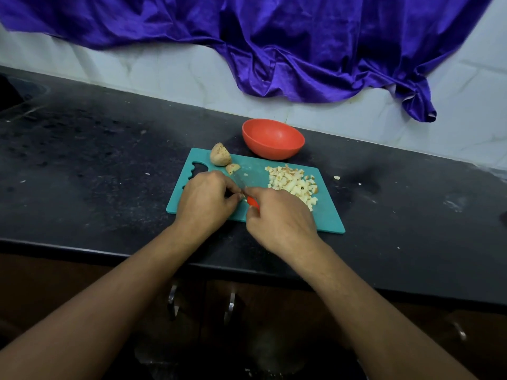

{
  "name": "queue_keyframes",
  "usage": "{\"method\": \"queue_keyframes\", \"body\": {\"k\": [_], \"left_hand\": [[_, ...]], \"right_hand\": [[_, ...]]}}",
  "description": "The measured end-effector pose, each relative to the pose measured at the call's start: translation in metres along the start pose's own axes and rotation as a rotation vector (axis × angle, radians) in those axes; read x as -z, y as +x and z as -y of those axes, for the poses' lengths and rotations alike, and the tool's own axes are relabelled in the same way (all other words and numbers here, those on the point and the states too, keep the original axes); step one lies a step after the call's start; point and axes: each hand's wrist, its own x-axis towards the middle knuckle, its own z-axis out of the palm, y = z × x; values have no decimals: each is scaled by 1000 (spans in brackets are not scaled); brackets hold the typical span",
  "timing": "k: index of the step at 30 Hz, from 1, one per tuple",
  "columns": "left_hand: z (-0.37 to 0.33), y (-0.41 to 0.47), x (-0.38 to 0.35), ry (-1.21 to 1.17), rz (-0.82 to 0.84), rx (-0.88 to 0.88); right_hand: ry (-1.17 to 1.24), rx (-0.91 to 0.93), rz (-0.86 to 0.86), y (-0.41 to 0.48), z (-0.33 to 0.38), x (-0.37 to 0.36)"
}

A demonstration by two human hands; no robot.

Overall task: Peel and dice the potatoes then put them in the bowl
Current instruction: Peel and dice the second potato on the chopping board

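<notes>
One head-worn view looks forward and down. It sits close over the bench (82, 160), facing the tiled wall (164, 67).

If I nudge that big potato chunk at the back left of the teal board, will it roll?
The potato chunk looks rounded and unpeeled, so it may rock or roll; its underside is hidden. It sits at the far corner of the cutting board, so a push could drop it onto the counter. It looks solid, probably firm to grip.

We log: teal cutting board (329, 216); orange-red bowl (273, 138); pale yellow diced potato (293, 182); red knife handle (253, 202); black speckled tabletop (109, 160); glossy violet cloth (274, 37); white wall tiles (164, 67).
</notes>
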Motion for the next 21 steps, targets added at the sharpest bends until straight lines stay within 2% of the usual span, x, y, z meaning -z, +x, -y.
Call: {"method": "queue_keyframes", "body": {"k": [10,17,19,21], "left_hand": [[1,3,-3,27,-10,-23],[-1,3,-3,49,-31,-24],[0,2,-2,26,-15,-14],[3,2,-1,-35,-6,10]], "right_hand": [[-79,78,-51,-6,-3,-15],[-73,90,-27,-17,-18,-18],[7,67,5,-14,-24,-15],[241,-9,46,-7,-34,-13]]}}
